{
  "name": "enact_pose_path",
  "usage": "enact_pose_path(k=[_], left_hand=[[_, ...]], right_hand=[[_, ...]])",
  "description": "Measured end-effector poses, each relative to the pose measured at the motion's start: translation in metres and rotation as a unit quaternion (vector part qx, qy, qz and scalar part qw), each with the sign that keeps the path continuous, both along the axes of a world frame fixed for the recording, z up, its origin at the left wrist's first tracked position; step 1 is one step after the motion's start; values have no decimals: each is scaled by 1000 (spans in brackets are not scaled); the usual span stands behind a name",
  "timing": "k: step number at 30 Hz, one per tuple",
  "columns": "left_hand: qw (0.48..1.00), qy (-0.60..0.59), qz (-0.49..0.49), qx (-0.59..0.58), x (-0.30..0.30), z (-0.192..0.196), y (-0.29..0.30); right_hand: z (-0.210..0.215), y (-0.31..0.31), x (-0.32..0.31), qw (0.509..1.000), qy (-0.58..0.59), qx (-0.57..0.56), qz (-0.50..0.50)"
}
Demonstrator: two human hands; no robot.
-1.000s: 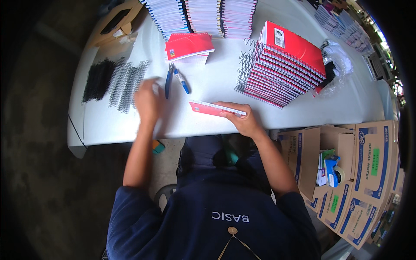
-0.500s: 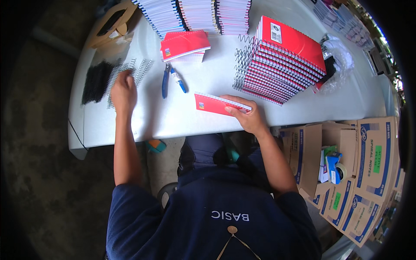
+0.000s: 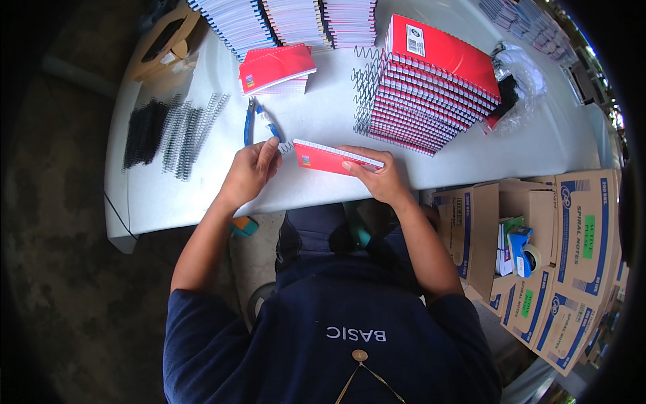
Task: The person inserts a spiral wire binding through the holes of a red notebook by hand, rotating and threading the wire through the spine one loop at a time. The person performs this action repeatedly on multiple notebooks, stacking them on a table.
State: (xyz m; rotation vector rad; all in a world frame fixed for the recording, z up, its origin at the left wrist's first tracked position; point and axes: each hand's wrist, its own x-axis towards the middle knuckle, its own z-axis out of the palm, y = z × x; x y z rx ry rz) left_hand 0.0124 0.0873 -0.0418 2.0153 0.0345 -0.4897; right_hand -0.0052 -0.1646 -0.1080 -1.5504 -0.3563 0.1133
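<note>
My right hand (image 3: 378, 174) is closed around the right end of a small red notebook (image 3: 323, 159), its punched white edge facing up. Pinched in my left hand (image 3: 254, 170) is a dark wire spiral coil (image 3: 287, 146), whose end points at the notebook's left corner. Whether the coil has entered the holes I cannot tell. Just behind my left hand lie blue-handled pliers (image 3: 249, 122) and a blue and white pen-like tool (image 3: 268, 120). Several loose grey coils (image 3: 188, 135) and a bundle of black coils (image 3: 145, 133) rest on the left of the table.
A tall stack of red spiral notebooks (image 3: 437, 87) stands right, coil ends sticking out leftward. Small red notebooks (image 3: 277, 69) are piled farther back, before tall stacks of bound books (image 3: 289, 23). Cardboard boxes (image 3: 579, 229) stand right of the white table (image 3: 161, 209).
My left hand has moved right from the loose coils to the notebook's left end, carrying a coil. My right hand keeps hold of the notebook. The view has shifted slightly.
</note>
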Motion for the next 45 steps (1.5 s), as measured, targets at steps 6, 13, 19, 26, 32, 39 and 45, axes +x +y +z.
enact_pose_path(k=[6, 13, 19, 26, 32, 39, 45], left_hand=[[993, 59, -28, -96, 1, 11, -2], [990, 95, -6, -103, 12, 14, -4], [991, 119, -21, -51, 27, 19, -2], [971, 220, -11, -94, 37, 16, 4], [980, -126, -127, -86, 33, 7, 4], [843, -357, -295, 273, 22, 30, -8], [762, -532, -147, 338, -33, -53, -18]], right_hand=[[2, 5, -2, 1000, -5, 21, -22], [2, 2, -1, 1000, -31, 0, 2], [4, 3, -3, 999, -47, 1, -2], [5, 4, -4, 998, -60, -9, -6], [3, 3, -3, 998, -61, 0, 0], [6, 5, -8, 996, -87, -35, 2], [0, 24, -24, 986, -149, -50, -60]])
